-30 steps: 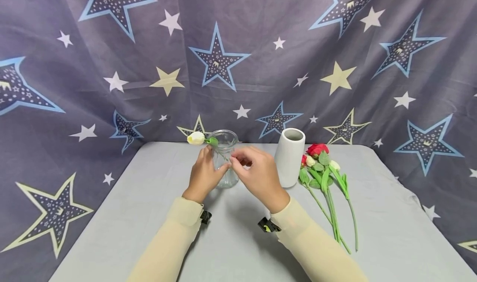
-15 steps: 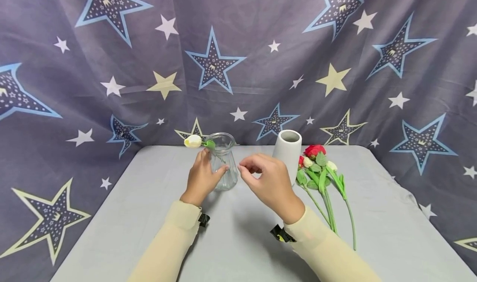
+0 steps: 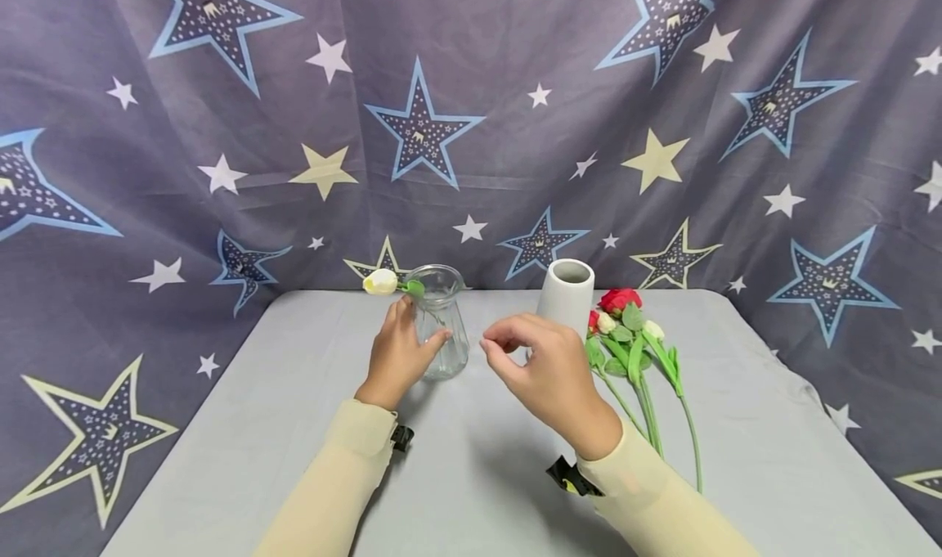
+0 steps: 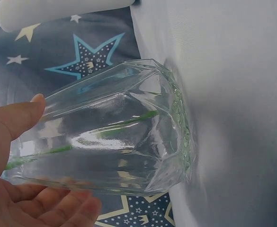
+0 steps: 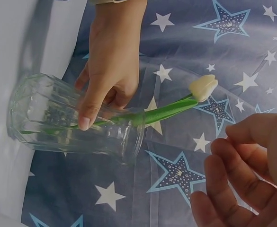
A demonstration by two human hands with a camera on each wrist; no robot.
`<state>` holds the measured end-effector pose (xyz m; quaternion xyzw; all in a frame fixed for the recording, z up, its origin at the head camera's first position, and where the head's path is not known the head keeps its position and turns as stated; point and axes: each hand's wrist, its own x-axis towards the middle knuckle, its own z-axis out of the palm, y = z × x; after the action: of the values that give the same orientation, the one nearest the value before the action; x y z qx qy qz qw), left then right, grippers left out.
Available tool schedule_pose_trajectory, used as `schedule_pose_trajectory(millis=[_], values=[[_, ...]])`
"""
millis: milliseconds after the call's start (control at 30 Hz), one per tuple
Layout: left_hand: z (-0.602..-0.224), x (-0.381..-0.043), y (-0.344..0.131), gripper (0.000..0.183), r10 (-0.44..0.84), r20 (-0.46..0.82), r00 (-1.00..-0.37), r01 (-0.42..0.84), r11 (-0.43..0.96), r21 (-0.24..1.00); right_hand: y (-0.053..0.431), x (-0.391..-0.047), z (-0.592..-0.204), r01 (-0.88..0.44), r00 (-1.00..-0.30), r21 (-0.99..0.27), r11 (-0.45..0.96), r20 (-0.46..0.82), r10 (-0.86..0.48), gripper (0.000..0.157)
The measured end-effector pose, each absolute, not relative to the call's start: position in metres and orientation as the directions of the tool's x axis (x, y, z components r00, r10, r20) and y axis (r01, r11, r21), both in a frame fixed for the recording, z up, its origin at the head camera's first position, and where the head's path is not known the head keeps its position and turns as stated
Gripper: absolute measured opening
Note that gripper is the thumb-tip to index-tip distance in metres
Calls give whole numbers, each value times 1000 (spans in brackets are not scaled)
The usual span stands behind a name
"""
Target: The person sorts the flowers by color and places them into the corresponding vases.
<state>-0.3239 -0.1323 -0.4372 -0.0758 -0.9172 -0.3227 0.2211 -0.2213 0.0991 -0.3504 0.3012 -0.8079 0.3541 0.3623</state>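
"Where is the white tulip (image 3: 379, 281)?"

"Left of the frame's centre, its stem inside the glass vase (image 3: 446, 354), its bloom leaning past the rim, just above the left hand (image 3: 397, 352)."

"And the hands?"

"The left one grips the vase between thumb and fingers. The right hand (image 3: 550, 373), right of centre and apart from it, curls round nothing (thumb and forefinger tips nearly meet)."

"Further right?"

"A white vase (image 3: 565, 302), partly hidden, then flowers (image 3: 634, 361) lying loose."
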Motion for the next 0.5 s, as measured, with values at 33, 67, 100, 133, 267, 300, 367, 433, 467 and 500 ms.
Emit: schedule_pose_trajectory(millis=[33, 67, 100, 133, 267, 300, 367, 433, 467, 500], values=[[-437, -324, -132, 83, -3, 456, -890, 283, 780, 558, 100, -220, -351, -743, -558, -356, 567, 797, -232, 6], [-438, -324, -132, 83, -1, 456, -890, 284, 780, 557, 101, -219, -351, -741, -562, -357, 568, 793, -234, 6], [-438, -324, -132, 83, 0, 456, -890, 286, 779, 558, 101, -218, -351, -741, -566, -360, 566, 789, -238, 6], [-438, -324, -132, 83, 1, 455, -890, 286, 780, 557, 102, -217, -351, -741, -569, -364, 564, 786, -241, 6], [-437, -323, -132, 83, 5, 456, -890, 288, 781, 554, 104, -214, -350, -740, -582, -377, 558, 775, -248, 5], [-437, -322, -132, 83, 4, 456, -890, 288, 781, 554, 105, -214, -350, -740, -582, -377, 557, 774, -248, 5], [-436, -321, -132, 83, 5, 457, -889, 288, 782, 552, 105, -213, -349, -739, -582, -375, 560, 774, -249, 5], [-434, -321, -132, 83, 3, 457, -890, 287, 782, 554, 106, -212, -347, -738, -583, -373, 562, 773, -252, 4], [-433, -321, -132, 83, 2, 454, -891, 285, 782, 555, 107, -211, -346, -737, -584, -372, 564, 771, -255, 5], [-433, -320, -132, 83, 3, 451, -893, 283, 782, 555, 108, -210, -345, -736, -584, -369, 568, 769, -258, 5]])
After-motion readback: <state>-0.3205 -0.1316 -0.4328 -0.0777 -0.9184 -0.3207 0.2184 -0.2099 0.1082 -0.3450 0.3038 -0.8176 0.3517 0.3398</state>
